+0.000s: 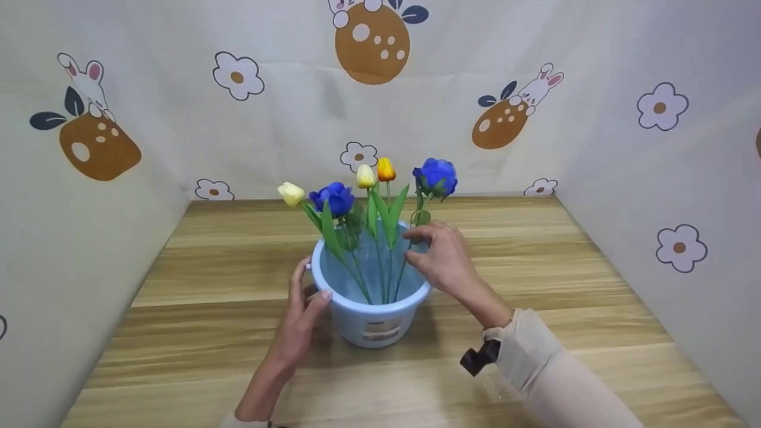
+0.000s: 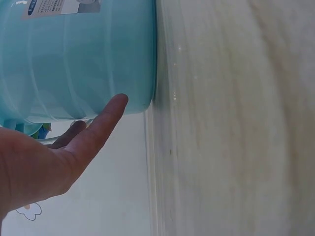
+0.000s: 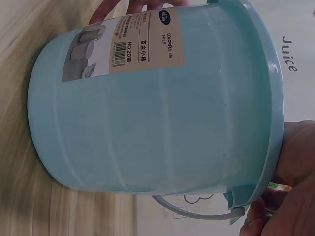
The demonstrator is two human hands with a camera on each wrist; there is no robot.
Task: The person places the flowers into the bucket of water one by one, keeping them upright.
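A light blue bucket [image 1: 371, 324] stands upright on the table. My left hand [image 1: 297, 321] holds its left side, thumb on the rim and fingers along the outer wall. Over the right rim is my right hand [image 1: 443, 255], with a visible gap between thumb and forefinger beside the stem of a blue flower [image 1: 437, 175]. Inside the bucket stand another blue flower [image 1: 334, 199], a pale tulip [image 1: 291, 193] leaning left, a yellow-white tulip [image 1: 365, 176] and an orange-yellow tulip [image 1: 386, 169]. In the right wrist view the bucket [image 3: 147, 123] hides part of the right fingers.
The wood-grain table [image 1: 226, 255] extends around the bucket. A printed cloth wall [image 1: 285, 119] rises behind it and along both sides. The bucket's handle [image 3: 197, 215] hangs at its far side.
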